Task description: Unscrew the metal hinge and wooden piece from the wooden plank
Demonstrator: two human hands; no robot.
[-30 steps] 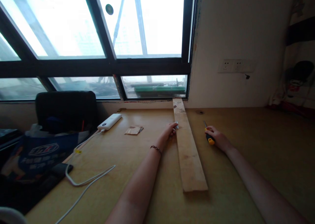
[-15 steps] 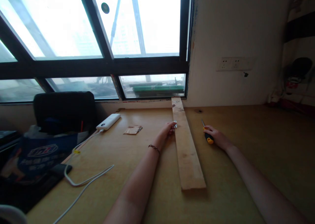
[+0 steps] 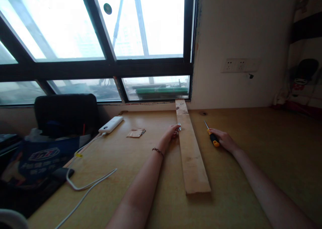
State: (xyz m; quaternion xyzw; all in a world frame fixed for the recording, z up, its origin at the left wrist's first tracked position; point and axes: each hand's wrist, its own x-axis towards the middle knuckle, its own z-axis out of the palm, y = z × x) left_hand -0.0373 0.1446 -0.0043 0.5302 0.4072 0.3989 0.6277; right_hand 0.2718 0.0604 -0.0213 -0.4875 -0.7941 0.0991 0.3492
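Note:
A long wooden plank lies on the table, its far end at the window. At the plank's left edge my left hand is closed on a small shiny metal hinge, pressing it against the wood; the fingers partly cover it. To the right of the plank, my right hand grips a screwdriver with a black and yellow handle. The screwdriver's thin shaft points away, toward the wall, and is apart from the plank.
Left of the plank lies a small pile of flat brownish pieces. Beyond it is a white power bank with a white cable trailing along the table. A black chair with a blue bag stands at the left.
The screwdriver has turned slightly in my right hand, its tip shifting a little left and its handle showing more. My left hand and the plank have barely moved.

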